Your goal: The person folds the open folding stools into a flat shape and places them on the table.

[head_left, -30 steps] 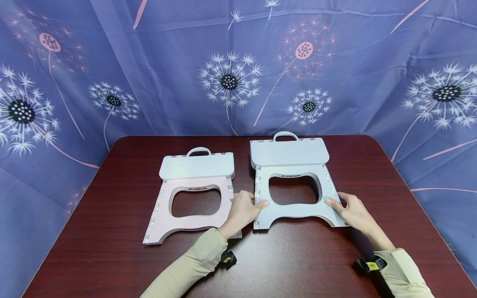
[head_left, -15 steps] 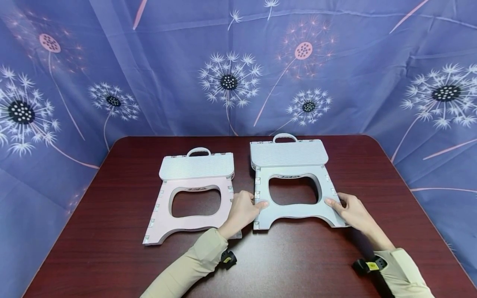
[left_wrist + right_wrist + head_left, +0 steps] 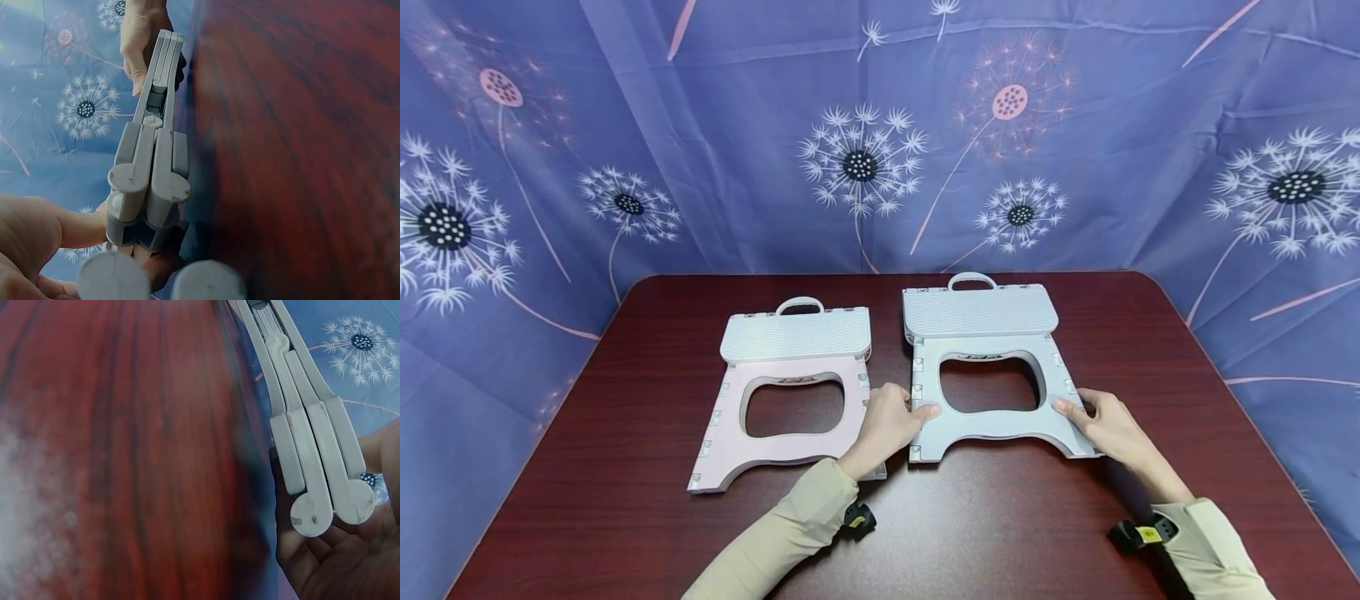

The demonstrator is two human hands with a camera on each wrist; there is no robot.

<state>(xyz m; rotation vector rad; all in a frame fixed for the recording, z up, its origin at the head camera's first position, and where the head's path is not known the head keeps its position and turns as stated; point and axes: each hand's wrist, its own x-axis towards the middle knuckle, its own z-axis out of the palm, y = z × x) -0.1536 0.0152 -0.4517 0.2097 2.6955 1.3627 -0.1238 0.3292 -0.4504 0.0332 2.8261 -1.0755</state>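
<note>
A pale blue-white folding step stool (image 3: 1000, 422), folded flat, is held between both hands at the right of the table. My left hand (image 3: 889, 425) grips its left leg edge, thumb on the front face and fingers behind. On the opposite edge my right hand (image 3: 1108, 425) has the same hold, its thumb on the face. In the left wrist view the folded stool (image 3: 150, 150) shows edge-on, with the left hand (image 3: 28, 240) beside it. Its rounded feet (image 3: 312, 515) show in the right wrist view, above the right palm (image 3: 359, 562).
A second folded stool (image 3: 793, 450), pink with a white seat, lies to the left, partly behind my left hand. The dark red-brown table (image 3: 1000, 533) reaches back to a blue dandelion-print cloth (image 3: 737, 167).
The seat end and handle of the blue-white stool have sunk slightly toward the table. Both hands keep their hold in nearly the same spots; the pink stool has not moved.
</note>
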